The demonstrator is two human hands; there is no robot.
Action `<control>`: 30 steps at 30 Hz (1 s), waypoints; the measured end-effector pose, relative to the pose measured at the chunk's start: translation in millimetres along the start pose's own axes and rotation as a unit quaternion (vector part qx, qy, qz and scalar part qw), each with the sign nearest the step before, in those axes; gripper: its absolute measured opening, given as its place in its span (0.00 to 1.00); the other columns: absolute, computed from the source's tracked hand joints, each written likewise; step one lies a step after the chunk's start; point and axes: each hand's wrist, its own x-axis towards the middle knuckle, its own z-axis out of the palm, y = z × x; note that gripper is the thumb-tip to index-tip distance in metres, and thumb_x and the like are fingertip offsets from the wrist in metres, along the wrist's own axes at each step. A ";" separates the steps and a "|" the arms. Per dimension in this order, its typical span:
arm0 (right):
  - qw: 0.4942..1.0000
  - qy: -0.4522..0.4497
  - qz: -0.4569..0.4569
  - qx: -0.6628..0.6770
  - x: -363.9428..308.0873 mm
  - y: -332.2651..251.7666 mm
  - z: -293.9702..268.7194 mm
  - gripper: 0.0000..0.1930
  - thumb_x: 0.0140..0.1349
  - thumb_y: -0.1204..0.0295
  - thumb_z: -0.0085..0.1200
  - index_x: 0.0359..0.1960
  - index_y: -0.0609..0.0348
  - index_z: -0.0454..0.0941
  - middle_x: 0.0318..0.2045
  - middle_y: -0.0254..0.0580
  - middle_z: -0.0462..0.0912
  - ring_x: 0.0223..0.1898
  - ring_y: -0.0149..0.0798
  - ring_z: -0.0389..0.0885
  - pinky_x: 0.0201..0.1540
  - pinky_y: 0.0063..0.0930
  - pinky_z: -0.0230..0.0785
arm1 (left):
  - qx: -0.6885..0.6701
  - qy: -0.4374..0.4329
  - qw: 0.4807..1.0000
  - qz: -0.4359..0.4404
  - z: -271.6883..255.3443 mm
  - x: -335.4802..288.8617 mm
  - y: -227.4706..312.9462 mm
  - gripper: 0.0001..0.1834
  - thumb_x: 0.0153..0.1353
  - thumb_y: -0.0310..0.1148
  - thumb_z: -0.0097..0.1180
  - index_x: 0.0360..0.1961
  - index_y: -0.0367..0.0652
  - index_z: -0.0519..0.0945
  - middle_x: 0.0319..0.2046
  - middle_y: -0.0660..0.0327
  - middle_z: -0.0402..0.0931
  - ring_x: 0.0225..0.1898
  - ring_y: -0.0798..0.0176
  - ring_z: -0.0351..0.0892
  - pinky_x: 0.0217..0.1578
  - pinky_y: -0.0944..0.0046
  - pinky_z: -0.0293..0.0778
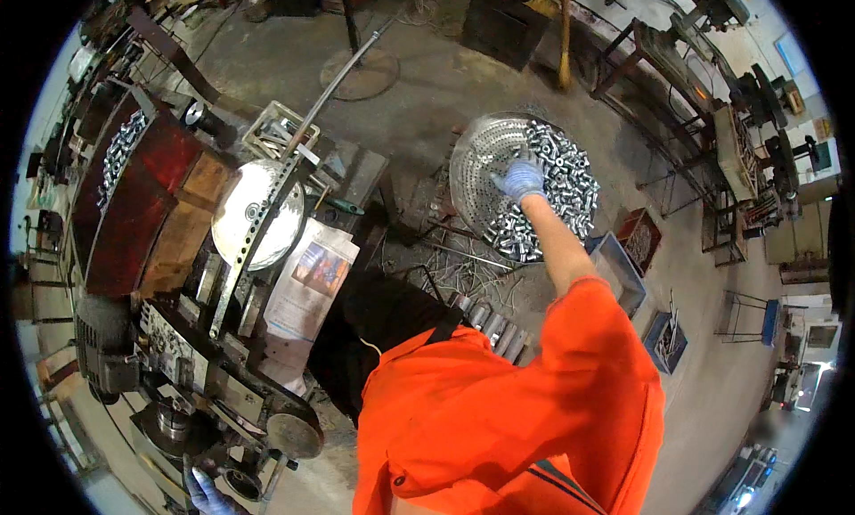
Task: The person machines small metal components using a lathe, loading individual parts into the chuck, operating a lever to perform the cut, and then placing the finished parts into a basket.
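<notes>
My right hand [523,178], in a blue-grey knit glove, reaches out over a round perforated metal pan [476,167]. Its fingers look spread at the edge of a heap of short shiny metal sleeves [565,172]; none can be made out in the grip. At the lower left, my left hand [207,495], also gloved, is partly cut off by the picture's rim. Its visible fingers are stretched out beside a dark lever of the machine [188,472]; whether they touch it cannot be told.
A flat perforated metal bar [258,225] slants across a pale round disc [254,214]. Newspaper [303,288] lies beside them. A red-brown bin [142,190] holds more metal parts. Blue trays [619,270] and a red box [639,239] stand on the floor right of the pan.
</notes>
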 end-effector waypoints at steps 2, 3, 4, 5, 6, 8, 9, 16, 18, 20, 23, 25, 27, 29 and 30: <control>1.000 0.012 0.018 -0.013 20.4 21.5 15.7 0.29 0.50 0.44 0.50 0.50 0.46 0.74 0.61 0.49 0.61 0.63 0.49 0.57 0.59 0.41 0.56 | 0.007 -0.004 1.000 -0.003 3.2 3.4 4.5 0.24 0.59 0.42 0.53 0.47 0.29 0.75 0.39 0.45 0.77 0.36 0.59 0.73 0.43 0.59 0.68; 0.999 0.028 0.001 -0.028 31.5 25.3 21.8 0.30 0.49 0.45 0.51 0.47 0.55 0.77 0.58 0.50 0.67 0.59 0.50 0.63 0.56 0.39 0.61 | -0.011 -0.035 0.999 -0.014 3.0 6.1 -0.3 0.24 0.61 0.43 0.50 0.49 0.30 0.74 0.41 0.48 0.76 0.39 0.60 0.72 0.44 0.61 0.68; 1.000 -0.006 -0.004 -0.026 43.4 28.7 26.3 0.30 0.49 0.46 0.52 0.45 0.56 0.78 0.55 0.50 0.70 0.57 0.49 0.66 0.56 0.38 0.62 | -0.029 -0.065 0.997 -0.026 3.4 10.0 -8.6 0.25 0.63 0.43 0.47 0.51 0.32 0.72 0.43 0.52 0.75 0.41 0.62 0.72 0.44 0.63 0.68; 0.999 -0.039 -0.013 -0.026 52.6 25.9 25.1 0.29 0.49 0.46 0.52 0.44 0.57 0.78 0.52 0.50 0.73 0.55 0.49 0.69 0.56 0.37 0.63 | -0.048 -0.094 0.994 -0.040 3.0 8.3 -15.7 0.25 0.64 0.43 0.44 0.53 0.33 0.71 0.45 0.55 0.74 0.44 0.63 0.72 0.45 0.65 0.68; 0.996 -0.076 -0.033 -0.025 62.1 15.9 25.3 0.28 0.49 0.47 0.53 0.43 0.58 0.79 0.49 0.50 0.75 0.53 0.48 0.71 0.55 0.37 0.63 | 0.010 -0.085 0.996 -0.023 -0.6 4.0 -4.5 0.25 0.64 0.43 0.44 0.53 0.32 0.71 0.46 0.54 0.74 0.44 0.63 0.71 0.45 0.66 0.68; 0.980 -0.093 -0.133 -0.115 73.6 18.1 44.2 0.24 0.49 0.51 0.55 0.40 0.57 0.80 0.43 0.50 0.79 0.47 0.47 0.77 0.51 0.38 0.67 | 0.028 -0.074 0.997 -0.001 -1.4 3.4 -2.7 0.24 0.64 0.42 0.45 0.52 0.30 0.71 0.44 0.54 0.75 0.45 0.63 0.71 0.50 0.63 0.65; 0.980 -0.080 -0.143 -0.112 71.2 9.2 39.8 0.24 0.50 0.52 0.53 0.40 0.58 0.80 0.43 0.50 0.79 0.47 0.48 0.77 0.50 0.38 0.67 | 0.032 -0.065 0.997 -0.010 -0.9 -3.8 5.0 0.24 0.63 0.41 0.46 0.51 0.30 0.71 0.44 0.54 0.75 0.45 0.63 0.71 0.49 0.63 0.65; 0.973 -0.051 -0.148 -0.170 70.3 33.4 44.1 0.30 0.47 0.42 0.50 0.38 0.58 0.81 0.42 0.50 0.80 0.44 0.48 0.78 0.47 0.38 0.69 | -0.023 -0.066 0.997 -0.014 -3.8 -0.7 -26.6 0.20 0.61 0.36 0.51 0.50 0.33 0.74 0.42 0.58 0.76 0.42 0.69 0.73 0.44 0.70 0.69; 0.987 -0.047 -0.103 -0.115 72.8 27.2 41.9 0.32 0.45 0.41 0.52 0.40 0.57 0.80 0.41 0.52 0.79 0.45 0.48 0.78 0.48 0.37 0.69 | -0.078 -0.062 0.994 -0.047 -7.5 -15.2 -16.9 0.19 0.61 0.35 0.50 0.49 0.33 0.74 0.40 0.58 0.77 0.42 0.70 0.74 0.43 0.70 0.70; 0.990 -0.006 -0.142 0.004 42.8 4.2 7.3 0.30 0.44 0.43 0.56 0.37 0.59 0.80 0.38 0.53 0.80 0.42 0.49 0.79 0.46 0.36 0.70 | -0.126 -0.056 0.988 -0.073 -5.5 -25.0 -21.1 0.19 0.61 0.35 0.50 0.49 0.33 0.74 0.34 0.56 0.78 0.34 0.70 0.76 0.37 0.71 0.72; 0.932 0.068 -0.270 0.232 -23.2 -64.7 -31.9 0.20 0.49 0.55 0.61 0.26 0.64 0.81 0.25 0.52 0.82 0.26 0.47 0.81 0.36 0.34 0.71 | -0.284 -0.107 0.947 -0.102 8.4 -24.7 -6.8 0.19 0.60 0.36 0.50 0.48 0.32 0.74 0.29 0.57 0.78 0.28 0.70 0.76 0.31 0.71 0.72; 0.812 -0.073 -0.368 0.448 -93.3 -131.8 -75.3 0.10 0.51 0.69 0.61 0.28 0.65 0.82 0.28 0.49 0.82 0.39 0.37 0.78 0.43 0.31 0.67 | -0.330 -0.088 0.935 -0.097 36.0 -24.6 -4.9 0.19 0.60 0.37 0.51 0.45 0.32 0.75 0.26 0.58 0.78 0.26 0.69 0.76 0.29 0.71 0.73; 0.699 -0.073 -0.517 0.489 -167.7 -199.2 -121.4 0.08 0.48 0.74 0.60 0.31 0.58 0.83 0.37 0.44 0.81 0.43 0.39 0.77 0.47 0.29 0.66 | -0.399 -0.119 0.900 -0.129 69.5 -23.3 6.9 0.20 0.60 0.40 0.51 0.43 0.33 0.75 0.25 0.58 0.77 0.23 0.68 0.76 0.27 0.70 0.72; 0.596 -0.074 -0.653 0.462 -227.0 -253.1 -164.5 0.11 0.42 0.72 0.63 0.31 0.53 0.83 0.40 0.42 0.79 0.42 0.41 0.76 0.45 0.30 0.67 | -0.453 -0.227 0.852 -0.134 99.2 -24.9 18.6 0.22 0.60 0.45 0.51 0.41 0.34 0.77 0.25 0.59 0.77 0.25 0.67 0.76 0.28 0.69 0.73; 0.562 -0.040 -0.702 0.436 -244.0 -270.8 -168.7 0.10 0.41 0.71 0.63 0.29 0.52 0.83 0.40 0.40 0.78 0.41 0.43 0.76 0.44 0.31 0.67 | -0.485 -0.266 0.822 -0.137 111.4 -27.2 23.3 0.23 0.61 0.46 0.49 0.41 0.33 0.77 0.26 0.58 0.77 0.25 0.67 0.77 0.28 0.69 0.73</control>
